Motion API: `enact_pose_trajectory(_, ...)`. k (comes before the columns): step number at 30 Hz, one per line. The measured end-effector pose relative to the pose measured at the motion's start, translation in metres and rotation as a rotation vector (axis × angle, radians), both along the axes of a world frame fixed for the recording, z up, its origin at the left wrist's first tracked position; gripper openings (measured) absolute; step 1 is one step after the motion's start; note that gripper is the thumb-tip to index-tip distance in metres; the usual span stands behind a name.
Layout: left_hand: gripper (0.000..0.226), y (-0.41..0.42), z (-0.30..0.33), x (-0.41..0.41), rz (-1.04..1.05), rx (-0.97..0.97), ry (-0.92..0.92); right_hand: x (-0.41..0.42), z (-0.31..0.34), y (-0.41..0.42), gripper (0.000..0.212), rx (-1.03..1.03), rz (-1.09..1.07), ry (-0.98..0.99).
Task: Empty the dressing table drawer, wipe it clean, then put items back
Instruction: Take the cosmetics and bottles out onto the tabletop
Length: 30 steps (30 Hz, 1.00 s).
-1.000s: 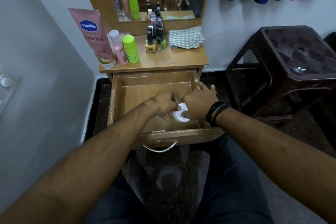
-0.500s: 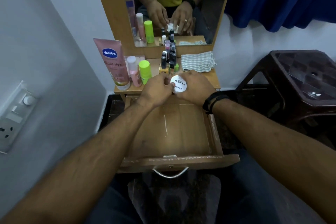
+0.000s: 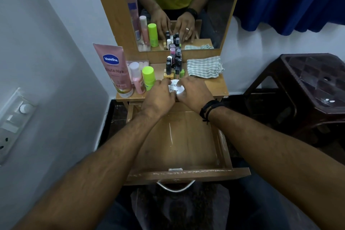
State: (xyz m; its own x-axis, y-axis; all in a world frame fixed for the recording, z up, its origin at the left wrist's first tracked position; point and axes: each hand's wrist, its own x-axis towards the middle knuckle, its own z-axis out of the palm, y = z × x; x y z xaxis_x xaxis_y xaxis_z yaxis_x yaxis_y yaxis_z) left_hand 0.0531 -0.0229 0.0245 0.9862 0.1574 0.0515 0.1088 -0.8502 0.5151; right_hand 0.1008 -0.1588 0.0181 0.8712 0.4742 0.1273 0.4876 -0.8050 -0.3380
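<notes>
Head view. The drawer (image 3: 179,142) stands pulled fully out beneath the dressing table top (image 3: 214,87); its wooden floor lies bare, with open room between both side walls and the front rail, where the metal handle (image 3: 175,186) hangs. Above the drawer's back edge, the left hand (image 3: 158,95) and right hand (image 3: 196,92) together grasp a round white jar (image 3: 175,87), fingers curled about its sides, at the front edge of the table top. The jar's lid print is partly covered and hard to read. Behind the jar, relative to the drawer, a cluster of small nail polish bottles (image 3: 174,65) stands close; whether the jar touches them cannot be told. Left of the jar stand a green bottle (image 3: 148,77), a pink bottle (image 3: 137,78) and a pink Vaseline tube (image 3: 114,69), near the table's left edge. A checked cloth (image 3: 204,66) lies right of the bottles. The mirror (image 3: 179,5) is cut off at the top. A dark stool (image 3: 308,87) stands right of the drawer, well apart.
</notes>
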Motion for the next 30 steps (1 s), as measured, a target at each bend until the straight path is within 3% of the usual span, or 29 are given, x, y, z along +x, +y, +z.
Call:
enact_pose_trajectory(6,0.038,-0.009,0.004,-0.004,-0.065,0.108,-0.076,-0.004,-0.004,-0.010,0.043,0.042,0.022,0.001)
enact_pose_trajectory(9,0.037,-0.018,0.009,-0.002,-0.130,0.130,-0.128,-0.005,-0.003,-0.027,0.036,0.069,0.023,-0.076)
enact_pose_trajectory(12,0.034,-0.033,0.015,0.005,-0.187,0.171,-0.153,0.006,-0.001,-0.048,0.032,0.018,-0.039,-0.119)
enact_pose_trajectory(15,0.033,-0.050,0.021,0.018,-0.220,0.207,-0.112,0.030,0.001,-0.066,0.041,-0.064,-0.135,-0.117)
enact_pose_trajectory(23,0.038,-0.077,0.029,0.035,-0.234,0.283,0.020,0.084,-0.002,-0.062,0.061,-0.266,-0.145,0.132)
enact_pose_trajectory(26,0.042,-0.075,0.025,0.034,-0.247,0.283,0.034,0.086,-0.004,-0.058,0.054,-0.325,-0.157,0.164)
enact_pose_trajectory(30,0.044,-0.074,0.022,0.030,-0.250,0.282,0.036,0.071,0.007,-0.058,0.038,-0.361,-0.181,0.055)
